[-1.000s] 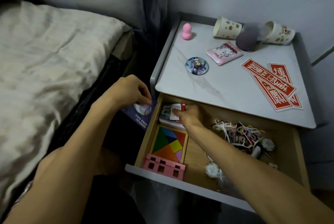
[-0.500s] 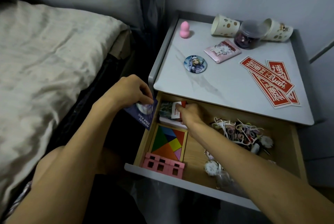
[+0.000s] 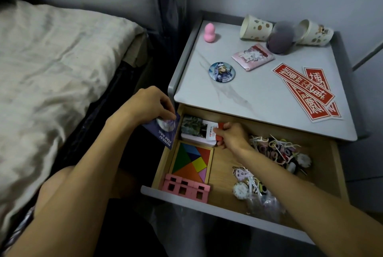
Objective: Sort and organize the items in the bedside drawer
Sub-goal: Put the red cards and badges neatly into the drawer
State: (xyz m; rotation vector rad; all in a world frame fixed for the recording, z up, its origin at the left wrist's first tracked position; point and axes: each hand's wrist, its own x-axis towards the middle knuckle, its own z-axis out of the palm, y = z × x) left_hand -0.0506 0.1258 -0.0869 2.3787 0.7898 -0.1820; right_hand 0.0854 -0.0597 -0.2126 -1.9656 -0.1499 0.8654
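Note:
The wooden bedside drawer stands pulled out. My left hand pinches a purple card just outside the drawer's left wall. My right hand reaches into the back left corner and grips a small red-and-white card pack lying on a white stack of cards. In front of that lie a colourful tangram puzzle and a pink block piece. A tangle of hair ties and clips fills the right side. Acrylic charms and a plastic bag lie near the front.
On the nightstand top lie a pink sponge, a round badge, a pink packet, red stickers, two tipped paper cups and a purple jar. A bed is at the left.
Both hands have stayed almost in place; my right hand keeps working at the red-and-white pack on the card stack. The view has shifted slightly.

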